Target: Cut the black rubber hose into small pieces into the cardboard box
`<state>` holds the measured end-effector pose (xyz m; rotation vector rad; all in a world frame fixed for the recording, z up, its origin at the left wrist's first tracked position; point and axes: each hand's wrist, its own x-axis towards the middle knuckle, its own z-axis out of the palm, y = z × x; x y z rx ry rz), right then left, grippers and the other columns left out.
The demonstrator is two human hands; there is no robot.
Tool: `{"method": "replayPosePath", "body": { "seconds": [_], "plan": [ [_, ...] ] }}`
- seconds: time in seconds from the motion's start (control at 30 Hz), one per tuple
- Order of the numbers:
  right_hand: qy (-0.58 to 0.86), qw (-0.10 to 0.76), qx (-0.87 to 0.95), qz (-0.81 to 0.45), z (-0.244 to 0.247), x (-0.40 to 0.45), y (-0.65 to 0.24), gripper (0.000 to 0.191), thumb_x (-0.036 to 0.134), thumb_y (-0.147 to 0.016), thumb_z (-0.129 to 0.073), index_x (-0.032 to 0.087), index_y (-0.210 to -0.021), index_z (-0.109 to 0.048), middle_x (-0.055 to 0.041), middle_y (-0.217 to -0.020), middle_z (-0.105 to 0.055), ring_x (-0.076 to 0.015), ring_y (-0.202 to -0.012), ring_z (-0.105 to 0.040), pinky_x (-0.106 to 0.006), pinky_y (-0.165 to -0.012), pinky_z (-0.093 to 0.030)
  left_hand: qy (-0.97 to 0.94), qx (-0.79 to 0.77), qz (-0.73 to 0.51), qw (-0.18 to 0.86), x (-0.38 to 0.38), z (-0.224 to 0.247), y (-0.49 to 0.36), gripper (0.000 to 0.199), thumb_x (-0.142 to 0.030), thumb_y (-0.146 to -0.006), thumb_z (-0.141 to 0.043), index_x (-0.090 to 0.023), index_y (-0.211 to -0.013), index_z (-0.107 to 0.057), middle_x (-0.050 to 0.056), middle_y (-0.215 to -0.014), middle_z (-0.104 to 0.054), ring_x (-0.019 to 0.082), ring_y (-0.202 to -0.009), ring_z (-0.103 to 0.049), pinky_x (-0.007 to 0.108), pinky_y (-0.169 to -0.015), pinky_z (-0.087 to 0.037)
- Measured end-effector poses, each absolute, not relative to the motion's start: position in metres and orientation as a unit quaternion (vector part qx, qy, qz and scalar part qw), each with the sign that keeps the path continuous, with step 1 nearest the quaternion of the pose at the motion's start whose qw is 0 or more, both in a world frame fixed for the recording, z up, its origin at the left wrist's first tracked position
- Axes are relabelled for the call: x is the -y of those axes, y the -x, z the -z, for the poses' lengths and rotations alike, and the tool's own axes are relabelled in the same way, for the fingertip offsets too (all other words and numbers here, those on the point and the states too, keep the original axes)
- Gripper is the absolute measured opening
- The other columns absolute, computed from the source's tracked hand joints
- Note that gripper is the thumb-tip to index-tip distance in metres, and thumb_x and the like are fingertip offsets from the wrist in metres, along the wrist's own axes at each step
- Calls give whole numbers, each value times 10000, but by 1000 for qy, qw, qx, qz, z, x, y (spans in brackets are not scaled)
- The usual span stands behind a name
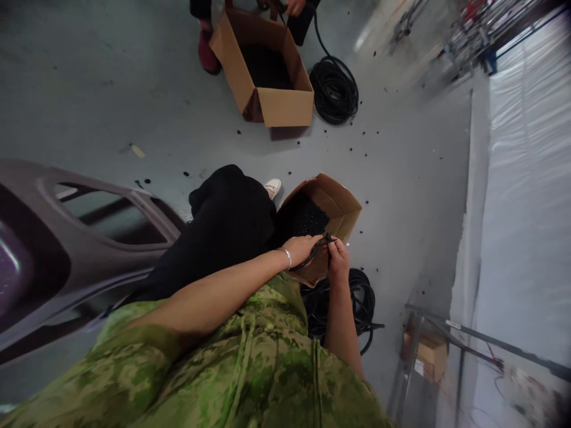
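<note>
Left hand and right hand, fingers of both closed on a black cable held between them over the near box of small black parts. Cable coil on floor just below. Far box with second coil beside it, another person's hand above.

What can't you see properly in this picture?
- Head view: the small black piece between the left hand and right hand is too small and covered by fingers.
- The near box holds black bits too tiny to name.
- The other person by the far box is cut off by the top edge.
</note>
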<state>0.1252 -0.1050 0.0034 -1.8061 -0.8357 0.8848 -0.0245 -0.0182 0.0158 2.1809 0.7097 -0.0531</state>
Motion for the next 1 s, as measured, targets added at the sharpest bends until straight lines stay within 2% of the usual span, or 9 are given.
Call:
{"method": "replayPosePath", "body": {
  "seconds": [0.23,0.47,0.7,0.83,1.0],
  "plan": [
    [742,425,369,-363,-3,101,-121,282,454,-814,-526,185,-761,-589,8,-683,-583,-129,-619,-503,-241,-602,-421,-866,-293,27,405,18,-16,25,602,-246,-818,-546,-197,-1395,-382,138,-1151,-646,268,-989,-668,350,-816,-514],
    [748,400,388,-361,-6,102,-123,279,461,-815,-515,196,-785,-599,17,-656,-595,-136,-604,-515,-252,-619,-436,-881,-284,36,376,17,-11,25,584,-260,-806,-580,-182,-1361,-414,154,-1086,-672,285,-950,-682,368,-805,-515],
    [763,366,424,-323,-8,102,-128,299,436,-848,-483,197,-696,-580,28,-583,-553,-137,-586,-503,-252,-612,-411,-880,-292,61,368,20,-11,24,292,-273,-851,-523,-110,-1085,-582,197,-963,-704,312,-906,-698,402,-795,-519],
    [774,375,414,-297,-7,101,-129,287,426,-833,-504,185,-709,-597,23,-588,-569,-134,-576,-509,-252,-610,-413,-888,-291,70,350,19,-16,23,297,-267,-867,-480,-79,-1053,-615,220,-914,-708,333,-889,-701,414,-764,-527],
    [783,371,394,-306,0,102,-130,312,454,-831,-505,173,-802,-636,-17,-682,-657,-139,-577,-549,-253,-590,-440,-883,-300,74,354,20,-17,22,306,-276,-849,-518,-74,-1045,-637,230,-915,-705,332,-905,-699,396,-769,-527]
  ]
}}
